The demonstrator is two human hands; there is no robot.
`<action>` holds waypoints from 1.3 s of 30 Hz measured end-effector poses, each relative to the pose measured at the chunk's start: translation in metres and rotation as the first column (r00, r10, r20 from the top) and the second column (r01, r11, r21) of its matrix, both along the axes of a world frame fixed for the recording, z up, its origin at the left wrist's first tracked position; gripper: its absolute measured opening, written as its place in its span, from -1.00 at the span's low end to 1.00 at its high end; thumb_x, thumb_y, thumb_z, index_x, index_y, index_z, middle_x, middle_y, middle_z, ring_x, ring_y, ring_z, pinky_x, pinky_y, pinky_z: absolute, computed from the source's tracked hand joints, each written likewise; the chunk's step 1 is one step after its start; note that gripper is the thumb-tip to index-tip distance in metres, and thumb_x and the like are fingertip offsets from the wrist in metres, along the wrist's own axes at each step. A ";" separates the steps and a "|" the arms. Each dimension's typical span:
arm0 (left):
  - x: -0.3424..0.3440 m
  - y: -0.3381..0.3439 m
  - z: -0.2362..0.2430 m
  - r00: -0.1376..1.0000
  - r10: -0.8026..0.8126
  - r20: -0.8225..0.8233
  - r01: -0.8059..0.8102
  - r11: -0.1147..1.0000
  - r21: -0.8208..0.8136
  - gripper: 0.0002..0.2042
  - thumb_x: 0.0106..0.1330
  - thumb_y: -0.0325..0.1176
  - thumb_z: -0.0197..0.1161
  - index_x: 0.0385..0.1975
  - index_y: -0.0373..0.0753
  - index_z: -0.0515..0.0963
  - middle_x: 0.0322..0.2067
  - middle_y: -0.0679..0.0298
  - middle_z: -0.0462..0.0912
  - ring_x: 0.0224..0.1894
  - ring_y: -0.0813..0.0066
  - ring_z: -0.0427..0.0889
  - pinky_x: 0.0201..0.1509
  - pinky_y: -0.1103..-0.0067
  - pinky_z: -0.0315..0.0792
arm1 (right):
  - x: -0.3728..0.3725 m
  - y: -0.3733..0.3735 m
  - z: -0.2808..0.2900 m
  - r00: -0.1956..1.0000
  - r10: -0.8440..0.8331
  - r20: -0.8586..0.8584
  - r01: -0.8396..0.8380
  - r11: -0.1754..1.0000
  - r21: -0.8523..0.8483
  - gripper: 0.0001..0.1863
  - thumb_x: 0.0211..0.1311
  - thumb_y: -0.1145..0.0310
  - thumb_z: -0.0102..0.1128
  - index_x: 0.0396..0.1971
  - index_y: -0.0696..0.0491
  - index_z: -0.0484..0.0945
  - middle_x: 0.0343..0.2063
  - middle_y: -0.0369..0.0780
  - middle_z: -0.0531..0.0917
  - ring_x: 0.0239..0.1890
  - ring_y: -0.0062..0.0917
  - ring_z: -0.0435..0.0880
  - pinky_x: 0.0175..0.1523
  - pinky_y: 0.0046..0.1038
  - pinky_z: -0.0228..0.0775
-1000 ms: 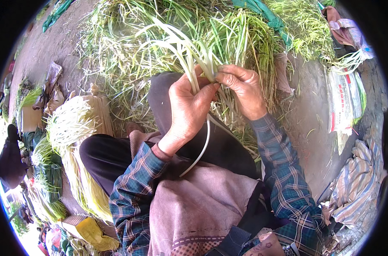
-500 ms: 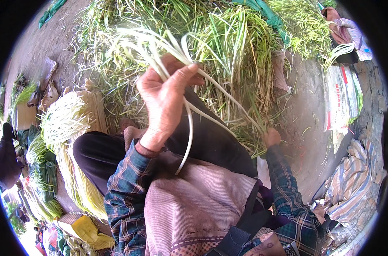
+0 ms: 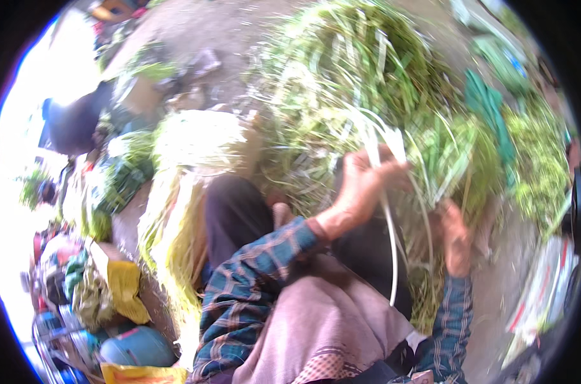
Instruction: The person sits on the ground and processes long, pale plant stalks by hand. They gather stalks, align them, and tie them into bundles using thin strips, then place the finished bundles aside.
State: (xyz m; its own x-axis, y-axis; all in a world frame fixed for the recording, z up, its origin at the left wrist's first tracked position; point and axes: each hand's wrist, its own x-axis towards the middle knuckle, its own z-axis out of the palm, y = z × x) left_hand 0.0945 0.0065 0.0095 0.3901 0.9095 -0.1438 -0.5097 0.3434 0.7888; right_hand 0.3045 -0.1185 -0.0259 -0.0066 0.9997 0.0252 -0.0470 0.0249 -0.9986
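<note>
My left hand (image 3: 367, 182) is closed around a few long, pale, chive-like stalks (image 3: 391, 240). Their white lengths hang down in front of my dark trouser leg, and their looped tops stick up above my fingers. To the right of it, my right hand (image 3: 455, 237) is at the near edge of a heap of green leafy stalks (image 3: 380, 70). Motion blurs its fingers, so whether they grip anything is unclear. Left of my knee, a thick bundle of pale trimmed stalks (image 3: 204, 144) has yellowish ends (image 3: 175, 237) trailing toward me.
More greens (image 3: 536, 160) and a green cloth strip (image 3: 488, 121) lie at the right. A white plastic sack (image 3: 543, 288) is at the right edge. Near left are a yellow bag (image 3: 125, 288) and a rounded blue-grey object (image 3: 137, 347). A pinkish cloth (image 3: 316, 307) covers my lap.
The view has swung left, so everything appears farther right. My left hand has lowered with the stalks and is closer to my right hand, which has come up to the heap's edge.
</note>
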 end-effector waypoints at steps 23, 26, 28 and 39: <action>-0.013 -0.008 0.035 0.974 0.139 0.176 -0.174 0.964 0.200 -0.80 0.30 -0.35 0.11 -0.23 -0.37 0.46 -0.47 0.18 0.57 -0.46 0.41 0.63 -0.40 0.49 0.60 | 0.117 -0.147 -0.163 0.261 -0.186 0.947 0.447 0.893 0.053 -0.80 -0.03 0.37 0.27 -0.39 0.14 0.57 -0.61 -0.21 0.58 -0.58 -0.53 0.50 -0.45 -0.53 0.30; -0.006 -0.020 0.051 0.975 0.114 0.192 -0.181 0.908 0.378 -0.77 0.29 -0.36 0.12 -0.17 -0.38 0.44 -0.51 0.20 0.53 -0.52 0.46 0.58 -0.42 0.50 0.59 | 0.119 -0.143 -0.167 0.302 -0.160 0.940 0.484 0.875 -0.006 -0.81 -0.07 0.41 0.23 -0.41 0.16 0.56 -0.54 -0.10 0.60 -0.49 -0.41 0.55 -0.34 -0.44 0.35; -0.001 -0.025 0.054 0.995 0.012 0.101 -0.049 0.928 0.369 -0.74 0.26 -0.35 0.16 -0.16 -0.39 0.43 -0.58 0.25 0.48 -0.61 0.53 0.50 -0.48 0.52 0.57 | 0.114 -0.119 -0.166 0.593 -0.306 0.745 0.468 0.884 -0.009 -0.79 -0.05 0.42 0.18 -0.40 0.22 0.52 -0.54 -0.05 0.58 -0.49 -0.32 0.54 -0.30 -0.41 0.35; 0.024 -0.020 -0.004 0.940 -0.303 0.159 0.315 0.947 -0.059 -0.74 0.33 -0.29 0.05 -0.21 -0.41 0.41 -0.69 0.37 0.31 -0.69 0.59 0.26 -0.50 0.48 0.47 | 0.110 0.016 -0.176 0.667 -0.319 0.673 0.439 0.898 -0.010 -0.77 0.01 0.28 0.22 -0.48 0.16 0.51 -0.59 -0.13 0.54 -0.50 -0.36 0.54 -0.36 -0.40 0.33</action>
